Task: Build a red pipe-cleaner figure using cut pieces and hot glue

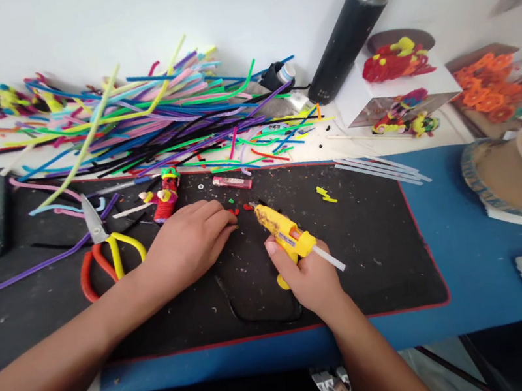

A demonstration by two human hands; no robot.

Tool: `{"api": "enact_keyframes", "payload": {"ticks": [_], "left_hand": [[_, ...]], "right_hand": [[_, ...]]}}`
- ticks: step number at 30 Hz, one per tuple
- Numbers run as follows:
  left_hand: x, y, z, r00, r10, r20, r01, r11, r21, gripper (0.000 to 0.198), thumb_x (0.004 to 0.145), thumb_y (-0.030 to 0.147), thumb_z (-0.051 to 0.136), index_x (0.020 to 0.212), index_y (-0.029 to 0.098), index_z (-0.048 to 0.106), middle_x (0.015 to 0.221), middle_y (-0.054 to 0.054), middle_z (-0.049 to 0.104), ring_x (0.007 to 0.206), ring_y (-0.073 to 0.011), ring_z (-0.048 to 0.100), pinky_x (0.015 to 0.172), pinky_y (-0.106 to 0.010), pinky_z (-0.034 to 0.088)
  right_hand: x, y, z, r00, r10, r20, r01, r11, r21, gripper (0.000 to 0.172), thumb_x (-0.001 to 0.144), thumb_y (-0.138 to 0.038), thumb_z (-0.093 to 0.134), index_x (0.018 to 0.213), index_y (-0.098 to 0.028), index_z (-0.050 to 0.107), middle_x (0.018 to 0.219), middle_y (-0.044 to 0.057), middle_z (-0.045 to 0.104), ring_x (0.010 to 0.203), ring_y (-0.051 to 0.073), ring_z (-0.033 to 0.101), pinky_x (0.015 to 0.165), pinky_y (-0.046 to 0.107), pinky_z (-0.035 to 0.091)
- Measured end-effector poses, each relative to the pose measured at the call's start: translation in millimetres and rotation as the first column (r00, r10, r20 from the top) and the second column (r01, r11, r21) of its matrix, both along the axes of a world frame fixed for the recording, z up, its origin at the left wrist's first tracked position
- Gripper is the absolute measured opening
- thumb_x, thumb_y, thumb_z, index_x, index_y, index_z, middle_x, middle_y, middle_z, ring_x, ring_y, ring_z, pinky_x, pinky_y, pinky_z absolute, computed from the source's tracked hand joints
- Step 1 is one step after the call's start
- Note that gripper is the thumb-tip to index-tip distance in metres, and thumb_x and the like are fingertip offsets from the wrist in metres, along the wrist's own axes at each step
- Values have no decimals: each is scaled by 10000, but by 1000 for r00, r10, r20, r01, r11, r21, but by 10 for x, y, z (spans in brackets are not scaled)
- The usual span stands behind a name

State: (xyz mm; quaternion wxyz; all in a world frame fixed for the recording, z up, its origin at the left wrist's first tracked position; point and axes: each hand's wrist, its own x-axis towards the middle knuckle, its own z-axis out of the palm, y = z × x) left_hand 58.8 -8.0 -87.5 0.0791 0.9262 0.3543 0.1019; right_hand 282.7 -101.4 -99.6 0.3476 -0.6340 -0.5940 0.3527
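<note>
1. Right hand: closed around the grip of the yellow glue gun, thumb along its side. The gun is at mat centre, just right of the left fingertips.
2. Left hand: palm down, fingers curled, tips on the mat at 9 o'clock from the nozzle. Cannot tell whether it pinches anything.
3. Risk: the nozzle is very near the left fingertips, so a slip would likely mean a burn or glue on skin.
4. Risk: the tiny red bits sit at 10 o'clock just off the nozzle. A nudge from it could scatter them, or a drip could stick them to the mat.
5. Risk: the black cord loops at 6 o'clock under the wrists and could snag and jerk the gun.
6. Gun long axis: diagonal, nozzle to 10 o'clock, rear to 4 o'clock with a glue stick poking out, nozzle tipped down toward the mat.
7. Outward: scissors at 9 o'clock of the left hand; a small wrapped figure and a pink lighter at 12.
8. Farther out: pipe cleaners piled at 11–12 o'clock, a black bottle leaning at 1.
</note>
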Motion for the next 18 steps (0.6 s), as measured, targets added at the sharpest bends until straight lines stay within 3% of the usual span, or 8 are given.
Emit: {"api": "enact_keyframes", "payload": {"ticks": [13, 18], "left_hand": [[51, 5, -51, 997, -51, -64, 52, 999, 14, 387, 1094, 227, 384, 968, 151, 741, 881, -102, 719, 801, -273, 679, 760, -437, 564], [-9, 3, 4, 999, 11, 53, -8, 998, -60, 326, 1083, 279, 444, 979, 176, 735, 928, -93, 751, 842, -260, 712, 785, -412, 575]], "right_hand": [[-3, -2, 15, 1000, 17, 4, -17, 1000, 12, 301, 1005, -431, 571, 954, -197, 753, 777, 57, 772, 600, 187, 695, 594, 285, 540], [-1, -9, 25, 1000, -3, -4, 3, 1000, -14, 282, 995, -433, 591, 971, -206, 757, 805, 60, 783, 633, 198, 710, 611, 291, 547]]}}
